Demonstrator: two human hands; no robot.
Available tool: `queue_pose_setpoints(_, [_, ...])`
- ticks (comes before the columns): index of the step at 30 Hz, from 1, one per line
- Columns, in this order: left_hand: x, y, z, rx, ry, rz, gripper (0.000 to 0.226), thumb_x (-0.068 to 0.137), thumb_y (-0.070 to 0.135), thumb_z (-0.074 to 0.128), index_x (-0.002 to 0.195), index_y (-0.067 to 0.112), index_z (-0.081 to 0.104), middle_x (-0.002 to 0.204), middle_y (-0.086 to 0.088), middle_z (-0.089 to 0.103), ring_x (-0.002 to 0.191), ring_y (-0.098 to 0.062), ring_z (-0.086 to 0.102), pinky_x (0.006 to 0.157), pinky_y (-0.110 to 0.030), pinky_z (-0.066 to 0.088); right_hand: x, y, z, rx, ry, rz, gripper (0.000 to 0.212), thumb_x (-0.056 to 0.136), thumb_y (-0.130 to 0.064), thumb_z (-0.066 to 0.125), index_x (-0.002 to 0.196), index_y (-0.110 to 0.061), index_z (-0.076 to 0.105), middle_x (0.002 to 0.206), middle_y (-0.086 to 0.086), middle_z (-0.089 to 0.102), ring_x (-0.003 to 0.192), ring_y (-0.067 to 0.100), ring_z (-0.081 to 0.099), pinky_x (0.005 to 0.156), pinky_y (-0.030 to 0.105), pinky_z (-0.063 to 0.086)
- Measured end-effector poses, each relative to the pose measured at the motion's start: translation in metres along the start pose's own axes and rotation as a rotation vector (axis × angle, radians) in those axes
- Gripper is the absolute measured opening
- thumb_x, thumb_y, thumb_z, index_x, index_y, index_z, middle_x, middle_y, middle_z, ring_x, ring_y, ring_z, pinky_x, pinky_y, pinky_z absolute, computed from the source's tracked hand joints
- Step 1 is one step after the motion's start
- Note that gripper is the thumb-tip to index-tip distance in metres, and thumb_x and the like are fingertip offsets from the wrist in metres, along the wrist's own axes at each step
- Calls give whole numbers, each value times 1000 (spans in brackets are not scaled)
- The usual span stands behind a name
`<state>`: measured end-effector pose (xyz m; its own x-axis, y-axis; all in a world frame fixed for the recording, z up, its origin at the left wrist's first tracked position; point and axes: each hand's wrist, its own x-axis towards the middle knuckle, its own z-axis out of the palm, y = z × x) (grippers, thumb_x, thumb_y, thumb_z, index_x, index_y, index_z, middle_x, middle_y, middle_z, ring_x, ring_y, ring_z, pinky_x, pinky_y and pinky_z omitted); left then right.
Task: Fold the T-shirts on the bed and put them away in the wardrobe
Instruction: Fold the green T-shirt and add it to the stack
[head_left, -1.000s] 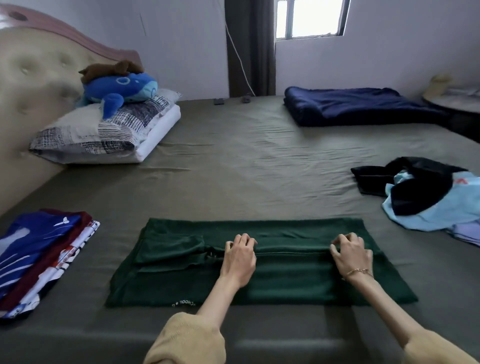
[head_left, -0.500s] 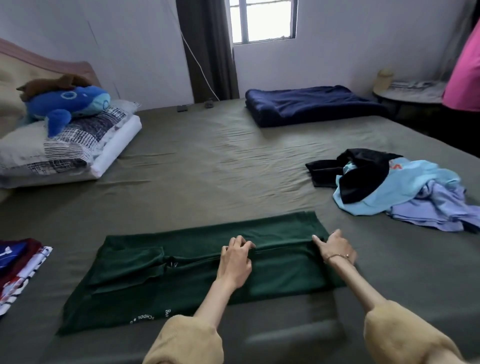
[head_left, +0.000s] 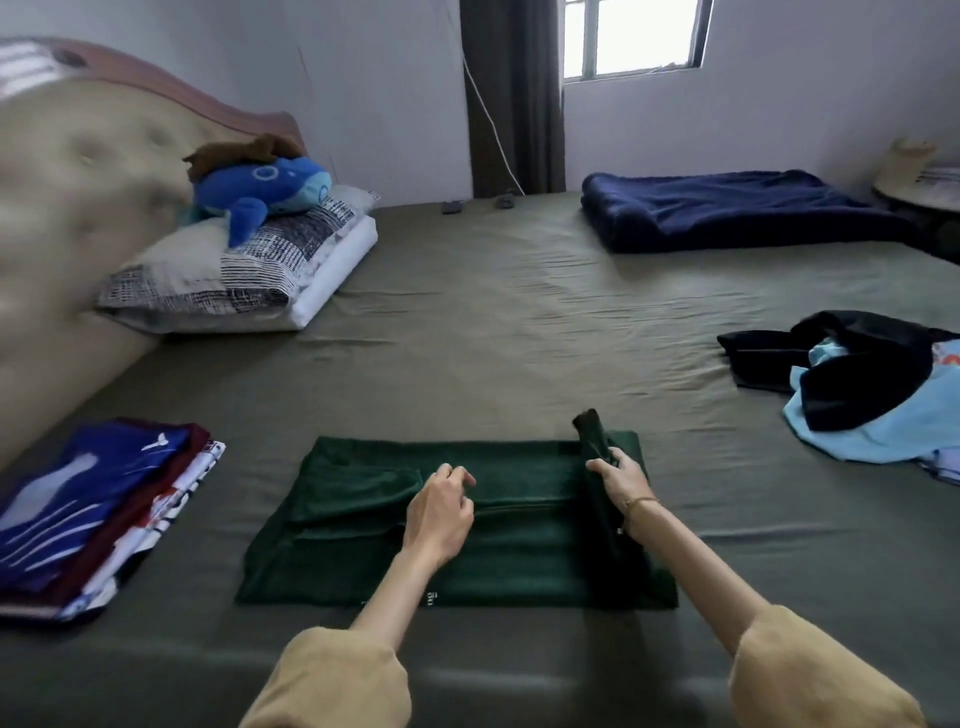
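- Bed (head_left: 493, 322), covered in a wide olive sheet, carries the dark green cotton T-shirt (head_left: 374, 540) near the front edge as a long band; dragging it could wrinkle the sheet and skew the fold.
- Loose pile of black and light blue T-shirts (head_left: 872, 395) lies right, well apart, still unfolded.
- Folded blue-and-maroon stack (head_left: 88, 514) sits left.
- Right hand (head_left: 621, 480) pinches the lifted right end; a slip would drop it crooked.
- Left hand (head_left: 439, 512), fingers curled, rests mid-shirt; I cannot tell whether it grips cloth, and the crease may shift.

Dark green T-shirt (head_left: 519, 525) lies half-folded, right end lifted.
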<state>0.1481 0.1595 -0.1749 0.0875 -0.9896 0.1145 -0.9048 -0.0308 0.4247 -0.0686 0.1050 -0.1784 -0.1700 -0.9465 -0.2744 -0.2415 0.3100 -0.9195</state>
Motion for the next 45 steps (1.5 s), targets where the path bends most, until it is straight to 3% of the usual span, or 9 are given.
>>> queue_pose_setpoints(9, [-9, -113, -44, -247, 95, -377, 19, 96, 11, 39, 109, 21, 48, 98, 0, 59, 82, -17, 53, 65, -29, 36, -39, -41, 145, 153, -303, 107, 10, 92, -10, 51, 95, -3, 56, 72, 6, 53, 63, 17, 49, 60, 27, 38])
queue_pose_setpoints(12, [-4, -141, -49, -478, 130, -488, 19, 96, 6, 40, 94, 16, 56, 83, -5, 61, 66, -19, 52, 62, -30, 41, -41, -46, 188, 150, -341, 50, 14, 90, -15, 53, 104, -12, 53, 93, 7, 56, 80, 17, 52, 77, 30, 42])
queue_pose_setpoints(17, [-4, -182, -66, -1005, -15, -679, 33, 103, 16, 31, 120, -4, 51, 74, -10, 56, 35, -1, 49, 36, -12, 32, -55, -62, 242, 58, -345, -10, 23, 92, -15, 51, 107, 3, 57, 99, 12, 60, 93, 25, 56, 84, 33, 42])
queue_pose_setpoints(25, [-11, -202, -72, -1310, -142, -693, 59, 99, 52, 19, 115, 10, 58, 89, -4, 61, 78, -12, 55, 66, -25, 41, -78, -71, 300, -233, -482, -83, 33, 95, -18, 46, 122, 1, 45, 118, 11, 55, 108, 28, 52, 81, 30, 36])
queue_pose_setpoints(28, [-12, -206, -68, -1374, -157, -682, 50, 96, 55, 28, 100, 19, 62, 96, 1, 67, 91, -10, 62, 76, -26, 47, -83, -67, 309, -251, -559, -97, 54, 96, -26, 47, 144, -10, 30, 133, 12, 52, 118, 26, 52, 98, 32, 42])
queue_pose_setpoints(31, [-10, -205, -64, -1435, -97, -677, 34, 93, 43, 51, 107, 17, 67, 104, -9, 72, 98, -22, 68, 85, -35, 53, -84, -67, 310, -15, -600, 1, 59, 96, -26, 47, 148, -14, 22, 91, 13, 67, 67, 16, 67, 61, 22, 53])
queue_pose_setpoints(33, [-11, -205, -59, -1399, -11, -691, 32, 88, 28, 63, 112, 8, 67, 100, -12, 72, 95, -26, 68, 87, -36, 54, -80, -62, 306, 48, -553, -13, 49, 96, -16, 46, 143, -9, 31, 73, 9, 63, 46, 8, 61, 47, 17, 48])
queue_pose_setpoints(38, [-12, -201, -56, -1216, 105, -706, 20, 87, 2, 56, 103, 7, 66, 83, -5, 69, 74, -16, 64, 59, -23, 52, -69, -49, 272, -50, -327, -172, 32, 89, 5, 47, 120, -1, 52, 84, 9, 60, 62, 13, 60, 43, 12, 47])
queue_pose_setpoints(45, [-4, -203, -66, -886, 97, -569, 29, 87, -4, 51, 111, 9, 60, 103, -8, 66, 100, -25, 61, 89, -34, 49, -55, -43, 214, -326, 7, -413, 25, 81, 3, 54, 103, -7, 61, 99, 6, 57, 93, 25, 59, 78, 35, 50])
